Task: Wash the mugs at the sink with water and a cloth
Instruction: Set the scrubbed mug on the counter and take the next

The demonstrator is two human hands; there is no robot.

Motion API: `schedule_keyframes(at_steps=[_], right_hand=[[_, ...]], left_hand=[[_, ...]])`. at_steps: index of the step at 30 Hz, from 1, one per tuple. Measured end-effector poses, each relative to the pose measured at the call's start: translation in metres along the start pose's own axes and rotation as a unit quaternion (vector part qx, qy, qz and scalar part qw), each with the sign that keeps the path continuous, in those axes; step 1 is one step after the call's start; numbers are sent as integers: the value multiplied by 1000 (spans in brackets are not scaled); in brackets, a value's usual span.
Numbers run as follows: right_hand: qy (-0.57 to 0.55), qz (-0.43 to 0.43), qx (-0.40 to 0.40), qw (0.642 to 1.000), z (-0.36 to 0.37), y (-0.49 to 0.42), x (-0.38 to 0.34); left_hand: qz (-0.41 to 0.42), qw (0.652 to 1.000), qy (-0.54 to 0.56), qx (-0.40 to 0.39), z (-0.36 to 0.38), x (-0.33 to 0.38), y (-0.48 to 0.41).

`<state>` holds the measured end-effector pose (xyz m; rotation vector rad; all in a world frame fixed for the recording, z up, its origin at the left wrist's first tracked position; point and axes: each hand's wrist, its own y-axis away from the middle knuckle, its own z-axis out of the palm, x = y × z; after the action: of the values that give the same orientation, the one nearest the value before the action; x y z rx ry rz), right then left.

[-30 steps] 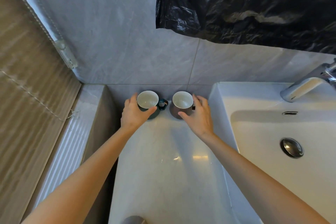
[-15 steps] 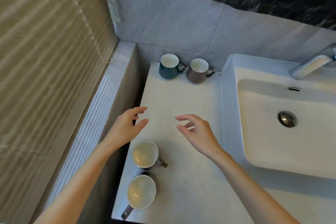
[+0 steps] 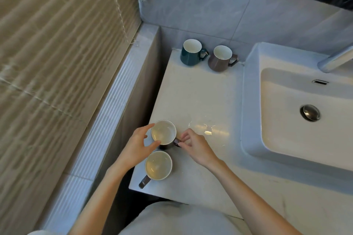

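Two dark mugs with white insides stand at the near left corner of the white counter (image 3: pixel 200 101). My left hand (image 3: pixel 138 145) curls round the rim of the farther near mug (image 3: pixel 163 133). My right hand (image 3: pixel 194 146) pinches that mug's handle. The nearest mug (image 3: pixel 158 165) stands free, its handle pointing to the front left edge. At the back of the counter a teal mug (image 3: pixel 191 52) and a brown mug (image 3: pixel 220 58) stand upright side by side against the wall. No cloth is in view.
The white sink (image 3: pixel 252 101) with its metal drain plug (image 3: pixel 309 112) lies to the right, and a chrome faucet (image 3: pixel 335 60) reaches over it. A ribbed sill and a blind run along the left. Black plastic hangs on the tiled wall above.
My hands let go of the teal and brown mugs at the back, drew toward me, and now hold the farther near mug. The view tilted down and left.
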<state>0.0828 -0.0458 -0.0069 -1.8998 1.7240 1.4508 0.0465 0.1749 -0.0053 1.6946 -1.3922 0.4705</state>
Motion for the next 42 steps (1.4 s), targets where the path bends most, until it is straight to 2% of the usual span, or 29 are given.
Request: schedule_keyframes(at_steps=[4,6,11,13,22,30,33,35,38,40,42], right_hand=[[-6,-3,-1,1000,-2,-3,4],[2,-3,9,1000,-4,-1,8],[12,4,42,999,-21,9,26],[14,14,55,998,-31,15,35],[47,51,114,991,-58,36,61],[101,2,171,980,-46,39,42],[127,-7,163,978,-41,38,35],[148,-9,149,978,-37,36,32],[170,-3,124,978,-32,33,28],[195,5,105,975,-30,28,25],[227,14,101,969,-27,22,21]], left_hand=[[-39,999,18,12,6,0,6],[-58,998,-6,21,7,2,7],[-70,990,-97,-76,6,3,10],[-58,989,-103,-94,7,4,12],[3,988,-130,-82,10,5,16],[-97,993,-60,10,24,-3,27],[-147,988,-31,-24,25,-8,29],[-155,984,-69,-58,20,-8,31],[-83,974,-192,-83,4,-10,33],[12,974,-196,-109,-5,-8,35],[91,960,-220,-146,-4,-5,36]])
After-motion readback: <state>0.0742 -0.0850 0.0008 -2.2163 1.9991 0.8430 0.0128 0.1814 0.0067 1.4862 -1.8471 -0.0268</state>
